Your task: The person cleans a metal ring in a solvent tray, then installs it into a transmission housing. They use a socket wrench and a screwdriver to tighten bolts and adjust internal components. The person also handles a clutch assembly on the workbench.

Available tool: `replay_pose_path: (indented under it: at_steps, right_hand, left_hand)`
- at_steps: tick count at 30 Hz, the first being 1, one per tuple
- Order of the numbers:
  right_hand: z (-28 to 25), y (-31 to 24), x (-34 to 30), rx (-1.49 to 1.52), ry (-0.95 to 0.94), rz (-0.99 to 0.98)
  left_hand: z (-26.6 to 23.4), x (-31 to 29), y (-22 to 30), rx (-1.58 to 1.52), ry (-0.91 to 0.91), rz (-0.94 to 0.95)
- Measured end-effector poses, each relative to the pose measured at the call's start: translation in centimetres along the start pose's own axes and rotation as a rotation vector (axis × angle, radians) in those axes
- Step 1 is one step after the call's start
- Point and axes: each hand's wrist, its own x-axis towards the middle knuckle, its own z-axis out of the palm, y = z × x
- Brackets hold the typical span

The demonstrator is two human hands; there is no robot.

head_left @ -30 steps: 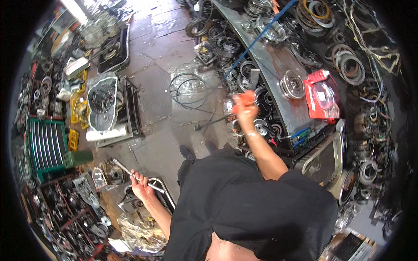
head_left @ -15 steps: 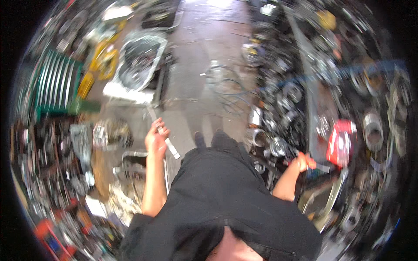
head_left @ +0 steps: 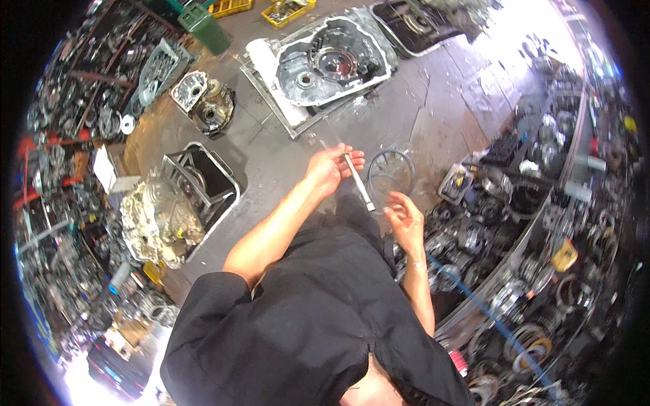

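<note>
Two hands: left hand (head_left: 330,169) grips one metal rod (head_left: 359,183), seemingly

1. The long thin metal rod (head_left: 357,181) near the middle of the frame is pale silver-grey.
2. The large cast metal housing (head_left: 332,64) at the upper middle is dull grey, on a white sheet.
3. The plastic crates (head_left: 230,8) at the top edge are yellow.
4. The box-shaped bin (head_left: 203,28) at the upper left is dark green.
5. The person's loose garment (head_left: 305,325) at the bottom is plain black.
6. The thin straight hose (head_left: 487,314) at the lower right is blue.
7. The concrete floor (head_left: 433,115) is grey-brown with dark stains.
</note>
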Motion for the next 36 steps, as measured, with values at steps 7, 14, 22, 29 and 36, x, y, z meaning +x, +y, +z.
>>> replay_pose_path:
  at_steps: [7, 14, 22, 29, 36]
  right_hand:
    - [-2.1, -14.0, 17.0, 0.277, -0.423, 0.213]
    - [1.4, -14.1, 34.1, -0.789, -0.125, -0.268]
    - [6.5, -6.2, 52.9, -0.879, -0.161, -0.324]
    - [9.3, -1.0, 60.3, -0.987, -0.245, -0.295]
    - [9.4, -0.9, 61.2, -0.938, -0.263, -0.247]
  left_hand:
    - [6.8, 9.7, 4.3, -0.364, 0.048, 0.089]
    - [8.7, 24.3, 9.4, -0.605, 0.024, 0.148]
    - [3.5, 42.9, 13.0, -0.844, 0.048, 0.035]
    - [-0.2, 50.9, 12.4, -0.952, 0.088, 0.051]
    - [-0.3, 51.5, 11.6, -1.007, 0.074, 0.051]
